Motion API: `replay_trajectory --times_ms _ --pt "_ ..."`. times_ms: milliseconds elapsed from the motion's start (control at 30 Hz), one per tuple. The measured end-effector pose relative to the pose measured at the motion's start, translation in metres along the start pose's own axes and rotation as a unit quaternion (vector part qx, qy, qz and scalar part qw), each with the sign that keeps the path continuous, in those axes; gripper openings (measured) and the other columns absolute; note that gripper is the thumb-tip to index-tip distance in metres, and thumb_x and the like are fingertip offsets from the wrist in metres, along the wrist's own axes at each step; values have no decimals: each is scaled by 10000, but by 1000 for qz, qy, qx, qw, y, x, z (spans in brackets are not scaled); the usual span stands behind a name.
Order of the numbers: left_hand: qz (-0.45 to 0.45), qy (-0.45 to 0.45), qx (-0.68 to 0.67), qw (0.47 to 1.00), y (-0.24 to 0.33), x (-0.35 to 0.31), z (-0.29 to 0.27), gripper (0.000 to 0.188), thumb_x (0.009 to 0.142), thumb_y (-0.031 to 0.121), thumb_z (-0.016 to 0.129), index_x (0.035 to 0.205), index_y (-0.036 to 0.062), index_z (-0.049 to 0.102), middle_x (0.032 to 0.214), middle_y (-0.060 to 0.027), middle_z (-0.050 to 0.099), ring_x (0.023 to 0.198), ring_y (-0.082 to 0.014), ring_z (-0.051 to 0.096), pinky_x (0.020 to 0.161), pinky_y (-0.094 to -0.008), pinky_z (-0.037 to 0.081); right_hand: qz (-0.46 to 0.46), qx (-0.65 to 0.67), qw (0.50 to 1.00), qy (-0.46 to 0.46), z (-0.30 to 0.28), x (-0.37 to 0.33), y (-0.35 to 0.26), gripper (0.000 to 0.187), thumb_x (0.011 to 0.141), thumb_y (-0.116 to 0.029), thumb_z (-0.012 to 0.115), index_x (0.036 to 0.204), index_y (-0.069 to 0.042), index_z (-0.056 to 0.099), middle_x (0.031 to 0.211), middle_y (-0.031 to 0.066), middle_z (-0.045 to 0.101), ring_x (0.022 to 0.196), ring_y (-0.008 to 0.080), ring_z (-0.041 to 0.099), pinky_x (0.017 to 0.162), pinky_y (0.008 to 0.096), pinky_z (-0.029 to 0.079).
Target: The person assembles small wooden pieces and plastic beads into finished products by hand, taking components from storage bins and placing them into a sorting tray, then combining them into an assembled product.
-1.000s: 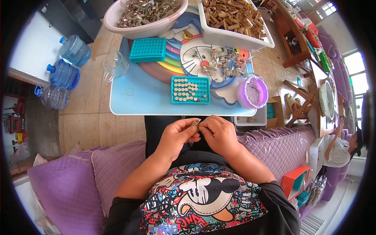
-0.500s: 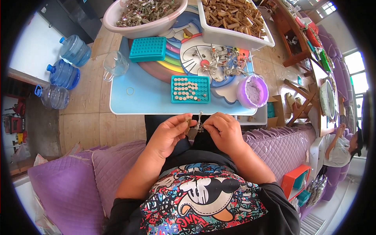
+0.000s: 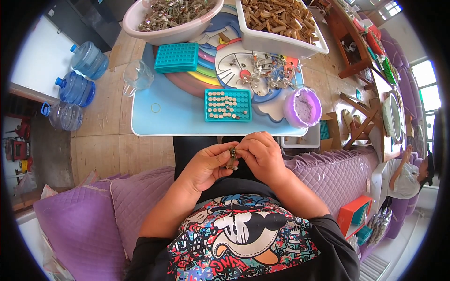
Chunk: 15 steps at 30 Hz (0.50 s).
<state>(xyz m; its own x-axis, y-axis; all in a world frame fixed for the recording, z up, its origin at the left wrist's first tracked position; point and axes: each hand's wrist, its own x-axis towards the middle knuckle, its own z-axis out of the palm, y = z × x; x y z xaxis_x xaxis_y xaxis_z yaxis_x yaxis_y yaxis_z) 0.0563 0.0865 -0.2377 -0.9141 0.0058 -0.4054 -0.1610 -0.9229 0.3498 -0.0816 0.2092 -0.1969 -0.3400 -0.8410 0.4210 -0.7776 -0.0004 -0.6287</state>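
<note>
Nearer you than the teal tray (image 3: 243, 100), part-filled w/ pale discs (image 3: 216, 99), other slots bare, your L hand (image 3: 208, 163) pinches a brown piece (image 3: 231, 159), R hand (image 3: 261, 152) bunched beside it, grip unclear.

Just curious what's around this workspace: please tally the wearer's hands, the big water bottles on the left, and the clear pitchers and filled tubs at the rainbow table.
Wearer's hands: 2
Big water bottles: 3
Clear pitcher: 1
Filled tubs: 3
Total: 9
</note>
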Motion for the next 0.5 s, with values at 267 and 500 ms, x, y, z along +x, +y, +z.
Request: replay_trajectory --times_ms 267,500 --pt "40 66 92 993 1 -3 14 367 889 168 576 1217 15 519 1021 -63 625 891 -128 621 730 -263 548 -25 -47 998 -14 -2 1 -3 126 668 -45 670 766 -59 593 772 68 588 706 251 564 661 354 429" --pt "47 93 145 984 1 -3 15 387 866 147 608 1216 9 519 1023 -66 620 897 -128 615 744 -274 542 -46 -72 996 -33 -3 2 -3 133 661 -64 678 763 -61 592 779 48 580 723 232 560 669 347 419"
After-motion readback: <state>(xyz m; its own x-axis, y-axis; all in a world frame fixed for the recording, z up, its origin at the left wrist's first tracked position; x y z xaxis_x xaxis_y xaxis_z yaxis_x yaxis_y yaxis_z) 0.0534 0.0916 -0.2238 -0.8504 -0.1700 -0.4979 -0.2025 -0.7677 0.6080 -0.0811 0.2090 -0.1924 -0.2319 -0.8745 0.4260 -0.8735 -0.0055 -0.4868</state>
